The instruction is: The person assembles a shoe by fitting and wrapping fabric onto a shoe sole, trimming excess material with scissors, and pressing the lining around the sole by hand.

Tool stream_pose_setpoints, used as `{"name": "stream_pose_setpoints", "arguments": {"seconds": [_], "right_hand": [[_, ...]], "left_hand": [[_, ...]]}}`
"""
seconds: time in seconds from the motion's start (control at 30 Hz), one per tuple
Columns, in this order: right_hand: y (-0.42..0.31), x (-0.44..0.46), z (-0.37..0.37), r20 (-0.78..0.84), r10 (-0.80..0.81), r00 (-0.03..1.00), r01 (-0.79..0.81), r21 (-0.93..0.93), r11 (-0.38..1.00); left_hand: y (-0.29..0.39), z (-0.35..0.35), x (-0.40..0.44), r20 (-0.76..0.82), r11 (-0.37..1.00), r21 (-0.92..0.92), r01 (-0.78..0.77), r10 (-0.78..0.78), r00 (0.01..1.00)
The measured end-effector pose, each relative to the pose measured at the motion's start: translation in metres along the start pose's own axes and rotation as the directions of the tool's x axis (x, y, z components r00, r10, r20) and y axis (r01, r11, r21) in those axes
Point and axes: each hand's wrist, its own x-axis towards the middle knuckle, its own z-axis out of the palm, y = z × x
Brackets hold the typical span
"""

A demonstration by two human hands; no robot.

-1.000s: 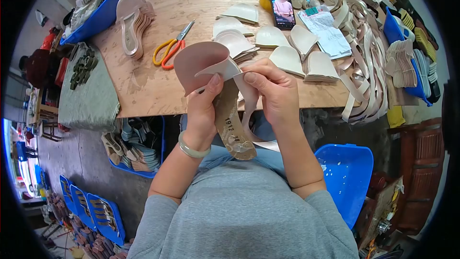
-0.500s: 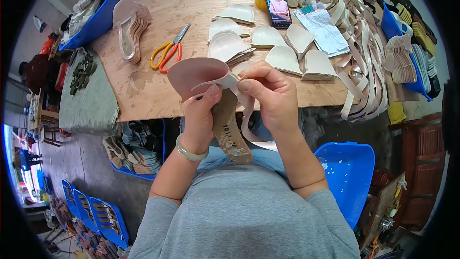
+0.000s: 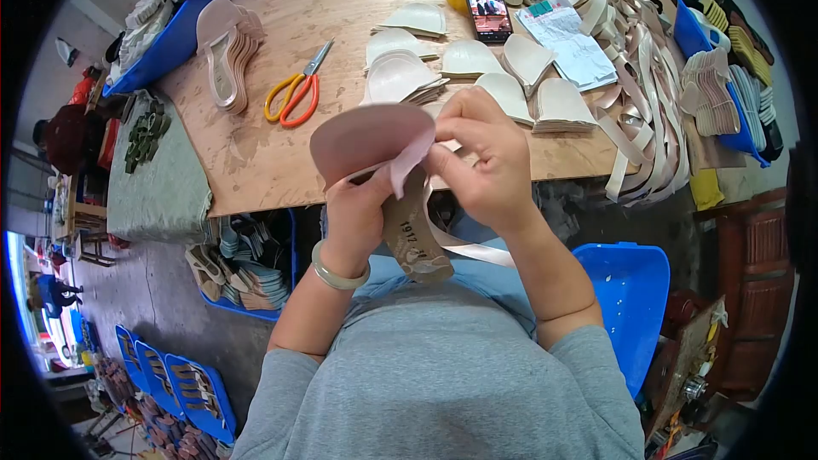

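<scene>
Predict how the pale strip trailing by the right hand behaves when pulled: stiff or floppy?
The strip is likely floppy: it bends in a loose curve below the right hand. Probably light, looking thin. Its sheen hints at some slipperiness.

Hands [image 3: 358, 221] [image 3: 490, 162] could pass over the table [image 3: 349, 21] between the obstructing scissors [image 3: 318, 60] and pale stacks [image 3: 399, 77].
</scene>
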Motion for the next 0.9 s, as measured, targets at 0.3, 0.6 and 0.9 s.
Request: {"name": "stream_pose_setpoints", "arguments": {"seconds": [0.3,0.6,0.9], "right_hand": [[0.009,-0.003,-0.001,0.123,0.146,0.982,-0.182,0.381,0.906],[0.016,-0.012,0.024,-0.089,0.346,0.934,-0.210,0.647,0.733],[-0.003,-0.011,0.037,-0.037,0.490,0.871,-0.308,0.737,0.602]], "left_hand": [[0.009,0.014,0.005,-0.050,0.996,0.074,-0.042,0.045,0.998],[-0.006,0.008,-0.002,0.042,0.928,-0.317,0.197,-0.194,0.980],[-0.010,-0.005,0.010,0.163,0.925,-0.376,0.047,0.017,0.986]]}}
